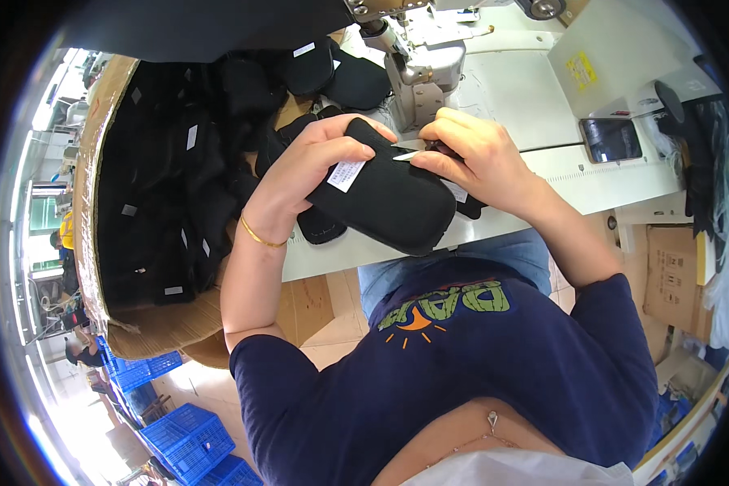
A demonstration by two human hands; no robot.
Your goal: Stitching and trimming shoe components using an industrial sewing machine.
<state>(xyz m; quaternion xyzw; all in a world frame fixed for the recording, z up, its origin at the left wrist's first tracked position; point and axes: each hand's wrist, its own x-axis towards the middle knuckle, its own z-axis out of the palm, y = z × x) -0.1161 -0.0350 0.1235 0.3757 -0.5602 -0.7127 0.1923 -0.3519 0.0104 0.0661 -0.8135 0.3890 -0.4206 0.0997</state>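
A black padded fabric pouch with rounded ends and a small white label is held aslant above the front edge of the white worktable. My left hand grips its upper left side, thumb on top beside the label. My right hand is closed on a small snipping tool with a pale pointed blade and a dark grip. The blade's tip lies at the pouch's upper right edge; whether it touches thread there is too small to tell. Other black pouches lie beneath, partly hidden.
A sewing machine stands just beyond my hands. To the left, a large cardboard box is filled with black labelled pieces. A phone lies on the table at right. Blue plastic crates sit on the floor, lower left.
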